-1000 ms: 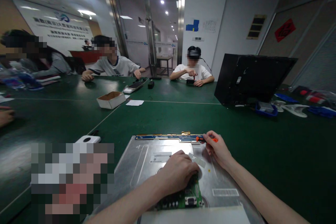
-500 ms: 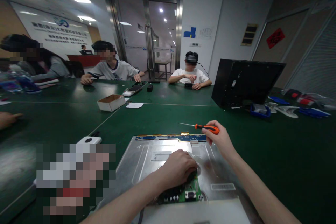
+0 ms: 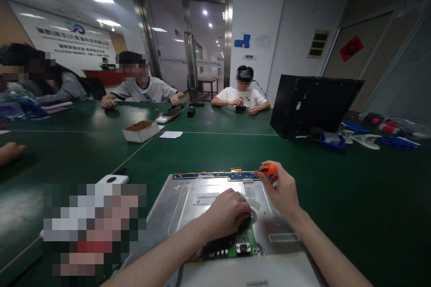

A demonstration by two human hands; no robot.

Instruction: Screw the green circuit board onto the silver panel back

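A silver metal display panel [image 3: 183, 206] lies before me, with a blue circuit strip [image 3: 202, 176] along its far edge. My left hand [image 3: 229, 210] rests over the green circuit board [image 3: 248, 235] on the panel, its fingers curled down; what they grip, if anything, is hidden. Above the panel's far right corner, my right hand [image 3: 281, 188] is closed on an orange-handled screwdriver [image 3: 268, 170]. Its handle end shows, while the shaft is out of sight. A flat ribbon cable [image 3: 248, 182] runs from the blue strip.
A black monitor housing [image 3: 313, 105] stands at the right, near a blue tray [image 3: 332, 140] and scattered parts. An open cardboard box [image 3: 140, 132] and white paper [image 3: 171, 134] lie ahead. Several people sit around the green table [image 3: 215, 148]. A white device [image 3: 112, 180] lies left of the panel.
My right hand has turned the screwdriver, so its shaft no longer points left in view, and has dropped slightly. My left hand stays over the board.
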